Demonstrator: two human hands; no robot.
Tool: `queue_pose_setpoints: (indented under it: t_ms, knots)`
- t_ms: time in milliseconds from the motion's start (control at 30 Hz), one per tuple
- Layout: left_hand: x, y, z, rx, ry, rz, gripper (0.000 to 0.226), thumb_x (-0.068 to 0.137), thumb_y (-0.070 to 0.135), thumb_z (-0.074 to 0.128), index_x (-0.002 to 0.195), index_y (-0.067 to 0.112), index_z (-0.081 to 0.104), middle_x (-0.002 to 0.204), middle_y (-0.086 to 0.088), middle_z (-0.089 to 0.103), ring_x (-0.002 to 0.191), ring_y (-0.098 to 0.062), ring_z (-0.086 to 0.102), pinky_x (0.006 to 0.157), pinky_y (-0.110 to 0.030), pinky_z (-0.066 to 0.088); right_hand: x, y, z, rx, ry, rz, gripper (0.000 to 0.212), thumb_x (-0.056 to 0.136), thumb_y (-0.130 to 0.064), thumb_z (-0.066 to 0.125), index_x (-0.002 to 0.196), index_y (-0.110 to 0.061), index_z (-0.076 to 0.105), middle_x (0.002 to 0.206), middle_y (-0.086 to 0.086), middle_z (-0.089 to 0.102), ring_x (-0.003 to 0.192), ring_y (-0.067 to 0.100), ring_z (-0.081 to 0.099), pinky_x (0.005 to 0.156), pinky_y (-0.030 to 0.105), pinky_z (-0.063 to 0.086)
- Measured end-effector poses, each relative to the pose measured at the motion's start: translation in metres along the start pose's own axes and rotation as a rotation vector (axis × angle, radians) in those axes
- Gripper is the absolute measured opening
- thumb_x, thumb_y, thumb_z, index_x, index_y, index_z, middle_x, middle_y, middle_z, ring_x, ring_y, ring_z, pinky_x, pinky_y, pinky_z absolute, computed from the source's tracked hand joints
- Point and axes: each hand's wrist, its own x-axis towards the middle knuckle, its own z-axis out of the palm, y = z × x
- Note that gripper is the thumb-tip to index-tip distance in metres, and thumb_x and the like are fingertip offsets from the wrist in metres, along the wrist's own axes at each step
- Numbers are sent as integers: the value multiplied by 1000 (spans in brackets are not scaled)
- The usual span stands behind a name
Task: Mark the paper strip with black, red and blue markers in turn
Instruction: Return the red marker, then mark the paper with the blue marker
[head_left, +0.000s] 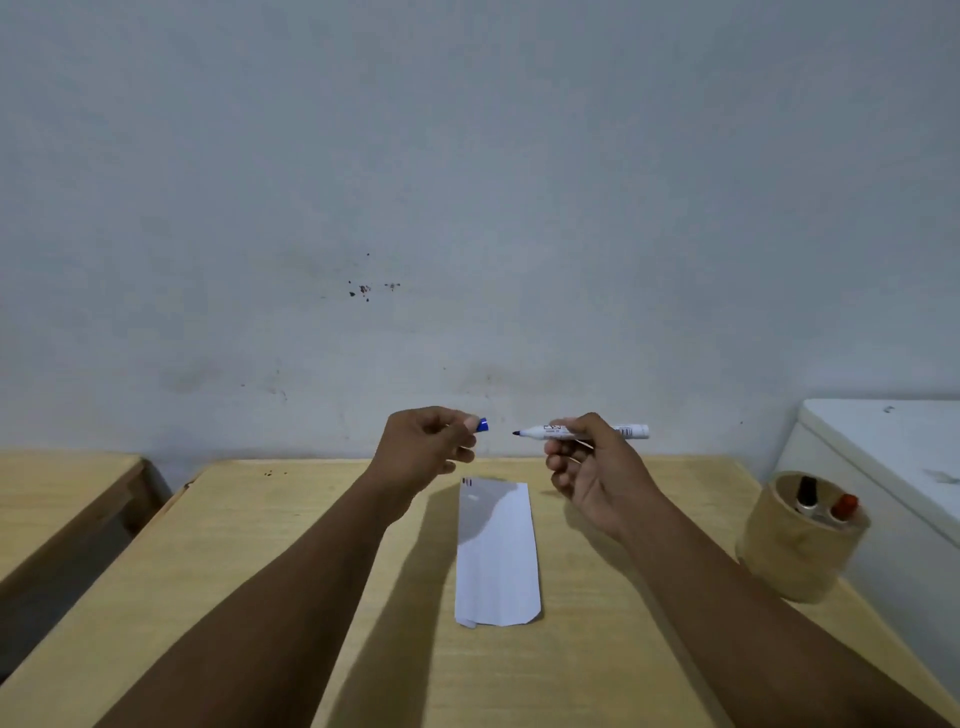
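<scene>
Wide grey wall (467, 182) behind both hands, scuffed and speckled with dark spots above them. Below the hands, a pale wooden table (322, 597), with a second wooden surface (62, 499) off beyond the left forearm. Past the right hand, a white cabinet-like unit (893, 457) at the edge of view. Just in front of that unit and to the outer side of the right wrist, a round wooden holder (795, 556) standing on the table, with a black-capped marker (806, 492) and a red-capped marker (844, 506) upright inside, side by side. Between the two forearms and just under the hands, the paper strip (496, 561) lying flat lengthwise on the table, near end slightly curled and clipped at the corners, far end carrying small black and red marks (468, 482) at the corner nearest the left hand. Right hand (592, 467) raised above the far end of the strip, fingers curled around the blue marker (582, 431), white barrel level, uncapped dark tip pointing toward the left hand. Left hand (426, 447) raised at the same height, fingertips pinching the blue cap (482, 424), open end toward the marker tip, a clear gap between cap and tip.
</scene>
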Motion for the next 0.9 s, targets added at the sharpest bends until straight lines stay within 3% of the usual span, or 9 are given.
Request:
queue_pose_setpoints:
  t_ms: [333, 667, 800, 900]
  knots:
    - [-20, 32, 60, -146, -203, -21, 18, 90, 28, 75, 97, 11, 79, 86, -7, 76, 79, -21, 73, 75, -32, 53, -45, -35, -36, 3, 13, -118, 11, 90, -13, 62, 85, -7, 70, 66, 10, 64, 48, 16, 56, 48, 24, 40]
    - [-22, 42, 96, -32, -242, 51, 23, 92, 20, 74, 99, -1, 76, 73, -6, 72, 72, -18, 71, 71, -29, 56, -57, -43, -56, -52, -54, -148, 15, 97, -16, 63, 87, -6, 68, 72, 12, 65, 50, 16, 62, 48, 24, 45]
    - [-20, 48, 105, -36, -182, 100, 13, 93, 19, 73, 89, 8, 77, 73, -7, 72, 74, -23, 71, 67, -29, 55, -64, -56, -66, -140, -90, -94, 25, 95, -29, 69, 105, -6, 68, 82, 14, 69, 61, 22, 69, 54, 29, 50]
    - [-13, 60, 105, -41, -142, 136, 13, 94, 18, 72, 88, 9, 77, 70, -5, 72, 74, -24, 72, 68, -32, 55, -75, -82, -78, -276, -20, -75, 38, 94, -32, 71, 118, -3, 62, 91, 19, 69, 67, 26, 73, 56, 33, 57]
